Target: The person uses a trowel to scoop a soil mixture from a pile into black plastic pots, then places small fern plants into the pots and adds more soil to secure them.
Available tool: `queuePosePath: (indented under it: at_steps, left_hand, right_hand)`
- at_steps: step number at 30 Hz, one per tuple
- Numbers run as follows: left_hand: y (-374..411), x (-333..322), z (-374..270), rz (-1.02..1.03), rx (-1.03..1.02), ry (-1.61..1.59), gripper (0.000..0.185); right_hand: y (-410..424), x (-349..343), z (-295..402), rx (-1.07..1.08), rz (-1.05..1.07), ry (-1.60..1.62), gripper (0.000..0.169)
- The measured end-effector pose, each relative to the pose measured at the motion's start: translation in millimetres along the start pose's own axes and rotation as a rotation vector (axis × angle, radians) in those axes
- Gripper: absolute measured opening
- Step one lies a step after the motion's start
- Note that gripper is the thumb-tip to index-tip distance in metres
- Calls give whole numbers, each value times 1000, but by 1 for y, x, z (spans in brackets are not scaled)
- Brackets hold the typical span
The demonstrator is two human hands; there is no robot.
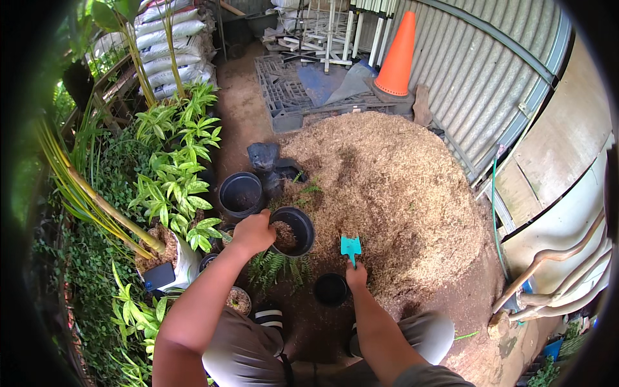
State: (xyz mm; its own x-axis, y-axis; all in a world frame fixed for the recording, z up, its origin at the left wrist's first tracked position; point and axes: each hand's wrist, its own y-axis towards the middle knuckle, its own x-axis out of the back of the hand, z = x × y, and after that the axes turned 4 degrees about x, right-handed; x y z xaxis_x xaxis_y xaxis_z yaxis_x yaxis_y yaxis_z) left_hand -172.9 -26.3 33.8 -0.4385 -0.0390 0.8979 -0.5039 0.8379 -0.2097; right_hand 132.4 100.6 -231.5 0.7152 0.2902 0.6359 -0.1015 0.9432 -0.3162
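My left hand (253, 234) grips the left rim of a black plastic pot (302, 227) that is partly filled with brown husk-like material. In my right hand (357, 275) is a small turquoise hand trowel (351, 245), its blade at the near edge of a large heap of husks or shavings (387, 193). A smaller black pot (331, 290) stands on the ground just left of my right hand. Another black pot (241, 192) stands beyond my left hand. Green fern fronds (275, 269) lie just below the held pot.
Leafy potted plants (181, 179) line the left side, near a phone (159, 276) on a white planter bag (186, 261). Behind the heap are a plastic pallet (278, 92) and an orange traffic cone (397, 58). Crooked wooden branches (556, 256) lean at the right. Stacked sacks (169, 53) stand at the back left.
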Motion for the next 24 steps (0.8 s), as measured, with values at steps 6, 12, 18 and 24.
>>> queuePosePath:
  at_steps: [6,12,18,24]
  left_hand:
    - [2,-3,13,14,47,33,31]
    - [0,-6,13,20,54,43,31]
    - [9,-11,19,42,58,57,31]
    - [26,-23,21,54,39,80,34]
  right_hand:
    - [16,4,-3,-98,134,-199,56]
    - [47,-6,41,-218,212,-165,52]
    - [106,-23,54,-178,230,-44,55]
    - [66,-22,36,-139,91,-62,54]
